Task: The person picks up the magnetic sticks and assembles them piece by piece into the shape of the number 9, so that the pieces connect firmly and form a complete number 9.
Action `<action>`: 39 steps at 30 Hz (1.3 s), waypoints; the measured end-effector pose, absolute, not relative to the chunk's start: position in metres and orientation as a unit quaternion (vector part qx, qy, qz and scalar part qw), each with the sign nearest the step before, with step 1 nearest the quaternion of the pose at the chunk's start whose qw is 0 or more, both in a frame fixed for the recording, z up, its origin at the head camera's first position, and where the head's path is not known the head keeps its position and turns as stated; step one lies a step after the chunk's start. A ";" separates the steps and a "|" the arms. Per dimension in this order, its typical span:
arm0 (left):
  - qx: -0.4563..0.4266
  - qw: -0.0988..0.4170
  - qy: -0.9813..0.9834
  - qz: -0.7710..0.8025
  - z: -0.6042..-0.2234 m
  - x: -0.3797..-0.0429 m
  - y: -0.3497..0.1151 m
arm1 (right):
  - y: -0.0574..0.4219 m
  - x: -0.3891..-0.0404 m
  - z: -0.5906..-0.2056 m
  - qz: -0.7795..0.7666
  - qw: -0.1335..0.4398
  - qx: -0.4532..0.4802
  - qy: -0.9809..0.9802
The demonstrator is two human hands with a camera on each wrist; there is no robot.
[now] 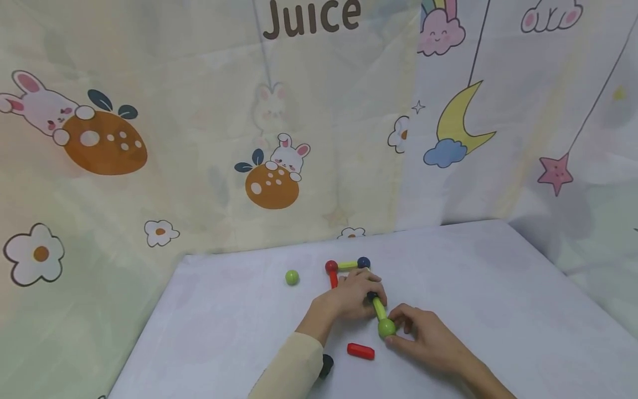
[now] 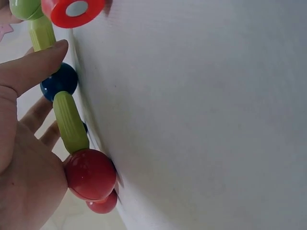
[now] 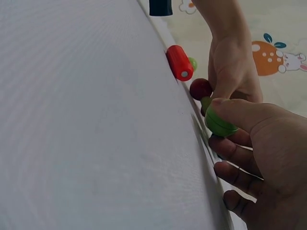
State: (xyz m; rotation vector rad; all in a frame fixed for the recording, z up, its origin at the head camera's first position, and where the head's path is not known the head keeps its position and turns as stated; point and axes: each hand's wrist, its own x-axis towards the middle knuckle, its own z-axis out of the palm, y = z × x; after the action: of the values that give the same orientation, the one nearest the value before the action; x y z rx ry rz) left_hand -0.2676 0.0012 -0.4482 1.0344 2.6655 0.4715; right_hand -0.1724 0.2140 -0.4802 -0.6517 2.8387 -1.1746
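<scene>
My left hand (image 1: 355, 295) reaches over a chain of magnetic balls and rods, its thumb and fingers pinching a dark blue ball (image 2: 60, 81). A yellow-green rod (image 1: 380, 308) runs from that ball to a green ball (image 1: 386, 328). My right hand (image 1: 431, 339) pinches this green ball between thumb and forefinger, the other fingers loosely bent in the right wrist view. Near my left palm are another yellow-green rod (image 2: 71, 122) and a red ball (image 2: 91, 175). Farther back, a red ball (image 1: 331, 267), a yellow-green rod (image 1: 347, 266) and a second blue ball (image 1: 364, 262) are joined. My left hand hides part of the chain.
A loose red rod (image 1: 360, 351) lies in front of the hands. A black piece (image 1: 326, 366) is partly hidden by the left sleeve (image 1: 291, 366). One green ball (image 1: 292, 277) sits apart at the left. A printed cloth (image 1: 199, 166) hangs behind the white table (image 1: 209, 332).
</scene>
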 end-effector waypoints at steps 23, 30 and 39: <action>0.359 0.060 0.918 0.160 -0.435 -0.249 -0.035 | 0.213 -0.178 -0.479 -0.381 0.020 -0.216 0.899; 0.360 0.077 0.914 0.168 -0.437 -0.234 -0.054 | 0.214 -0.181 -0.477 -0.390 0.031 -0.222 0.893; 0.360 0.103 0.911 0.172 -0.438 -0.217 -0.067 | 0.214 -0.185 -0.478 -0.361 0.028 -0.225 0.905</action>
State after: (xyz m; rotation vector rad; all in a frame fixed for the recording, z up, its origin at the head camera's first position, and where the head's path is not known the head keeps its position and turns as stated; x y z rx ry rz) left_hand -0.2173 -0.0674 -0.4378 1.0616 2.6900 0.5067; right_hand -0.1855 0.2138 -0.4776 -0.6944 2.7936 -1.1134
